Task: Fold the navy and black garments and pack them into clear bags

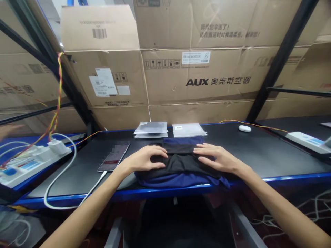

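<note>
A black garment (181,165), partly folded and wrinkled, lies at the front edge of the table. Dark blue cloth (173,182) shows below it, and more blue shows along its far side. My left hand (148,157) rests on the left part of the black fabric, thumb and fingers apart. On the right part lies my right hand (217,157), its fingers spread and pointing inward. Neither hand is closed round the cloth. Just behind the garment are two small stacks of clear plastic bags, a left stack (151,128) and a right stack (188,130).
A phone (113,157) with a white charging cable (46,186) lies left. Power strips stand at the left (33,162) and right (307,142). A white earbud case (244,128) sits back right. Cardboard (207,93) walls the rear. A blurred hand (9,131) shows far left.
</note>
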The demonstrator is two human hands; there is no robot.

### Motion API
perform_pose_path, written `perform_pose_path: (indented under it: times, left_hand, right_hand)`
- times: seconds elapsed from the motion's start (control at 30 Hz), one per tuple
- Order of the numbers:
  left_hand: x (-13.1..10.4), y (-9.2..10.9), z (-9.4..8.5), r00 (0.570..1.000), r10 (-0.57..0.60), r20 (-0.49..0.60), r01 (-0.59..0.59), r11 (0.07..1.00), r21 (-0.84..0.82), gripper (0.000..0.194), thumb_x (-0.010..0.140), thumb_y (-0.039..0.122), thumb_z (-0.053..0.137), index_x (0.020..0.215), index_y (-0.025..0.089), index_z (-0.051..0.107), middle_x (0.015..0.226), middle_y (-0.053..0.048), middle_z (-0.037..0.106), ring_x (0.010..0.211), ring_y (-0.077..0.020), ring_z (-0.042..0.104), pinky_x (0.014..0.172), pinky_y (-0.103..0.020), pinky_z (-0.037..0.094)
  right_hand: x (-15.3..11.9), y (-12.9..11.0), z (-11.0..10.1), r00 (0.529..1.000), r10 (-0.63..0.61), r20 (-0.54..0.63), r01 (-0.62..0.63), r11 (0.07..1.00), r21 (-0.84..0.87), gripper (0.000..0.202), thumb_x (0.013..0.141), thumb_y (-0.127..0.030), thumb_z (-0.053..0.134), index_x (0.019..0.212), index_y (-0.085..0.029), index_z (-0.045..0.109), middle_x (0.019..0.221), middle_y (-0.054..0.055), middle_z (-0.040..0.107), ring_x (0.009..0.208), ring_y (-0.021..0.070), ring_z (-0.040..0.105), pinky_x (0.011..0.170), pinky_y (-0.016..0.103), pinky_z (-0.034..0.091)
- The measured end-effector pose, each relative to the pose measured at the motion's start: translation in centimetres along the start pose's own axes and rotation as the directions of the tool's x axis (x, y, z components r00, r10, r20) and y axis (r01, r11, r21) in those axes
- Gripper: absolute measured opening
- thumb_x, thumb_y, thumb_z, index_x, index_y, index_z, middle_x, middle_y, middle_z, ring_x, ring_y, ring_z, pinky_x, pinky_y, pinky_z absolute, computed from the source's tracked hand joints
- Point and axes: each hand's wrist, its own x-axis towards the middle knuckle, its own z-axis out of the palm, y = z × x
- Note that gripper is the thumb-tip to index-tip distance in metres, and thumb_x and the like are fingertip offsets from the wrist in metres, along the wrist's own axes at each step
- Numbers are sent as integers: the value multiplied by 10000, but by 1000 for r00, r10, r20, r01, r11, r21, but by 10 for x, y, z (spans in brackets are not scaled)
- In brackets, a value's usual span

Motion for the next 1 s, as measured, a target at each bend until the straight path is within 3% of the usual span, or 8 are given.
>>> perform_pose_path:
  times: [0.17,0.3,0.4,0.53,0.73,0.87,1.0]
  left_hand:
    - [-46,9,-3,987,-131,94,136,989,-57,353,770,501,768,1080,331,751,1363,-19,617,1238,-234,584,1076,-333,416]
    - [-58,5,-5,979,-171,114,183,978,-101,351,763,513,770,1071,345,764,1383,-23,606,1249,-254,583,1076,-348,419]
    - [-56,4,-4,981,-165,98,178,975,-131,257,864,480,669,1036,325,780,1332,-30,645,1199,-241,619,1045,-337,443]
    - [-50,7,-2,982,-189,-8,186,972,-145,276,930,440,567,1024,269,762,1183,-24,721,1091,-207,663,983,-293,475]
    - [-32,11,-4,930,-292,-225,288,956,-52,347,977,445,441,1065,239,705,1059,-2,745,942,-196,677,833,-259,494]
    - [-13,-2,1,882,-343,-324,382,922,65,315,975,448,447,1089,257,670,940,2,752,778,-188,686,718,-258,472]
    - [-4,-20,12,864,-409,-294,488,823,291,280,946,472,507,1037,276,686,874,-26,751,787,-238,695,679,-281,451]
  right_hand:
    - [-25,-11,4,999,-27,35,24,994,109,309,897,-390,665,1185,-292,721,1201,30,725,1230,254,609,1091,440,465]
    - [-33,-13,4,995,29,93,-40,993,113,383,868,-427,691,1227,-294,699,1317,53,656,1284,282,562,1110,489,441]
    - [-33,-15,1,993,33,114,-45,993,107,348,869,-418,686,1197,-306,716,1324,48,650,1280,284,566,1103,489,449]
    - [-32,-20,-1,999,44,27,-47,991,127,216,924,-355,592,1029,-305,774,1203,28,722,1158,261,656,1050,438,502]
    - [-16,-21,-14,968,245,-56,-232,956,179,288,940,-444,531,968,-259,750,946,11,777,864,242,721,721,310,570]
    - [9,-6,-13,958,255,-134,-246,966,83,305,959,-435,479,882,-239,700,754,-2,727,658,190,655,611,282,483]
    - [27,7,3,947,302,-110,-318,930,-182,142,912,-380,569,898,-256,639,682,-11,694,574,190,619,554,282,408]
